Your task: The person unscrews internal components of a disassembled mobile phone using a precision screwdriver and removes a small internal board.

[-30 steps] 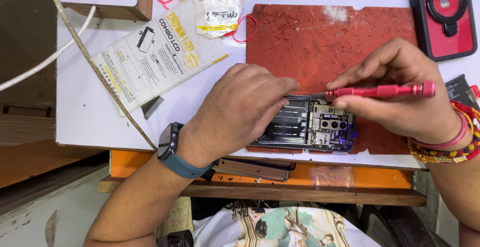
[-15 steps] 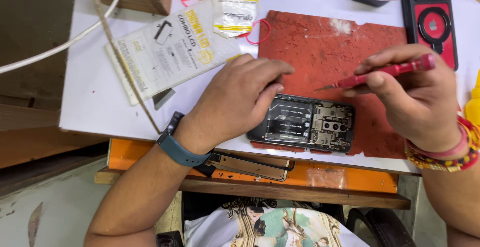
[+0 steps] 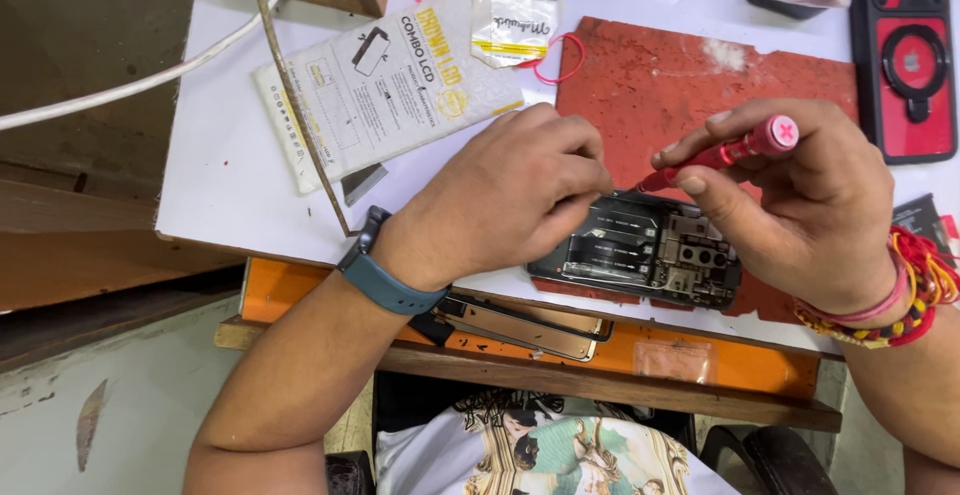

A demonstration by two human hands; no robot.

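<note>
An opened phone body (image 3: pixel 640 250) with bare circuit parts lies on a worn red mat (image 3: pixel 680 85) near the table's front edge. My left hand (image 3: pixel 515 195), with a blue watch on the wrist, rests curled at the phone's left end, fingertips meeting the tool's tip. My right hand (image 3: pixel 800 200) grips a red screwdriver (image 3: pixel 735 150), which is tilted with its tip down near the phone's upper left part. The tip itself is hidden between my fingers.
A white bubble-wrap parts envelope (image 3: pixel 390 85) and a small yellow-edged packet (image 3: pixel 512 23) lie at the back left. A red phone case (image 3: pixel 905 60) sits at the far right. Flat phone panels (image 3: pixel 525 325) rest on the orange shelf below. A white cable (image 3: pixel 120 90) runs off left.
My right hand swung the screwdriver from lying level over the phone's right end to tilted, its tip moved left toward my left fingers. The camera view shifted slightly.
</note>
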